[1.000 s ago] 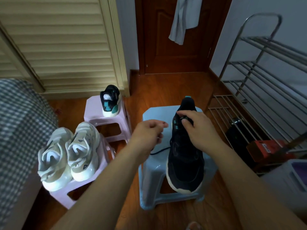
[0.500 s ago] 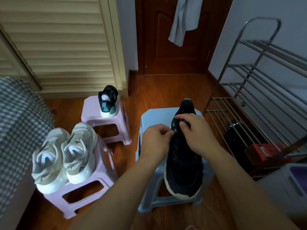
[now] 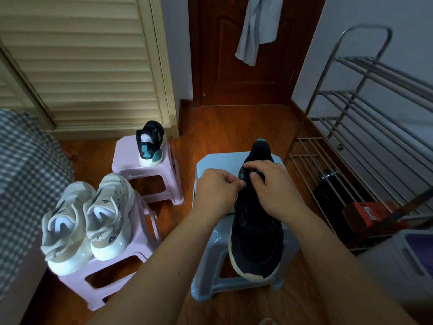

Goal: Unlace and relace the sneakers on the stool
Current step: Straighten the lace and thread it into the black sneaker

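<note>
Left hand (image 3: 216,192) had closed in from the stool's edge to pinch the lace beside the right hand (image 3: 269,186), both gripping at the eyelets of the black sneaker (image 3: 255,242) lying toe-toward-wearer on the blue stool (image 3: 210,266).

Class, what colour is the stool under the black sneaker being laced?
Light blue stool, seen best in the head view.

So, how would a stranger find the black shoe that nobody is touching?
Start at the louvred doors; the farther pink stool stands before them. The lone black shoe sits there, heel toward the camera, teal on its heel; the nearer stool holds a white pair.
</note>
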Demonstrator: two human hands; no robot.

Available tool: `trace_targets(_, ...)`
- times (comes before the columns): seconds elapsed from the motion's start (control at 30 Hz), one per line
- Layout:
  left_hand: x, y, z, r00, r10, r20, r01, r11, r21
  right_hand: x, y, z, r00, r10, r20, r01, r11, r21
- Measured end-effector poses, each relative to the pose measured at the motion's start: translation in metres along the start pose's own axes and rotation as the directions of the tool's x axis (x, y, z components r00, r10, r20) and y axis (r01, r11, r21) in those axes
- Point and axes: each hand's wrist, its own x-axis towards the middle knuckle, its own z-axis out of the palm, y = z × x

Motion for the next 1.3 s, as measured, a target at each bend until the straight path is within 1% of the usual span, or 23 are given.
trace_targets(0.1,-0.002,-0.001,0.001,1.0,-0.016,0.016,0.016,1.0,-0.003,0.0,0.001,0.0,1.0,0.003,-0.002,-0.003,1.0,0.005)
trace_targets(0.17,-0.003,-0.001,0.003,1.0,-0.025,0.015,0.026,0.999,-0.038,0.001,0.001,0.0,1.0,0.004,-0.006,-0.004,1.0,0.004)
trace_targets(0.37,-0.004,0.001,0.005,0.995,-0.097,-0.01,0.093,0.973,-0.212,0.0,-0.001,0.003,1.0,0.001,-0.011,-0.001,1.0,0.003)
trace_targets(0.53,-0.008,0.005,0.016,0.985,-0.169,-0.024,0.147,0.916,-0.372,-0.002,-0.001,0.004,1.0,0.0,-0.005,0.0,1.0,-0.004)
trace_targets(0.63,-0.008,0.005,0.022,0.98,-0.194,-0.05,0.153,0.888,-0.434,-0.002,-0.001,0.004,1.0,0.0,0.0,0.0,1.0,0.001)
trace_targets(0.73,-0.004,0.001,0.026,0.975,-0.19,-0.113,0.124,0.892,-0.434,-0.002,0.0,0.004,1.0,-0.011,0.0,0.011,1.0,-0.006)
trace_targets(0.8,-0.002,0.0,0.027,0.979,-0.15,-0.14,0.08,0.907,-0.413,-0.003,0.0,0.005,1.0,-0.02,-0.004,0.02,1.0,-0.007)
trace_targets(0.83,0.0,0.0,0.027,0.981,-0.109,-0.161,0.041,0.926,-0.375,-0.003,0.0,0.006,1.0,-0.025,-0.004,0.025,1.0,-0.011)
trace_targets(0.93,0.003,-0.001,0.024,0.979,0.036,-0.198,-0.074,0.98,-0.186,-0.003,0.001,0.007,0.999,-0.036,0.002,0.036,0.999,-0.018)
trace_targets(1.0,0.007,-0.005,0.02,0.981,0.054,-0.184,-0.076,0.99,-0.118,-0.003,0.003,0.006,0.999,-0.044,0.003,0.044,0.999,0.004)
trace_targets(1.07,0.009,-0.01,0.017,0.992,0.017,-0.128,-0.043,0.978,-0.202,-0.003,0.006,0.004,0.999,-0.049,0.0,0.049,0.998,0.036)
trace_targets(1.13,0.009,-0.01,0.013,0.997,0.02,-0.075,-0.041,0.954,-0.296,-0.004,0.006,0.003,0.999,-0.052,-0.001,0.052,0.997,0.051)
trace_targets(1.23,0.011,-0.008,0.011,0.994,0.065,-0.083,-0.087,0.952,-0.294,-0.004,0.006,0.004,0.998,-0.056,0.003,0.056,0.997,0.049)
trace_targets(1.3,0.014,-0.006,0.012,0.991,0.087,-0.106,-0.109,0.967,-0.231,-0.003,0.006,0.005,0.998,-0.062,0.006,0.062,0.997,0.043)
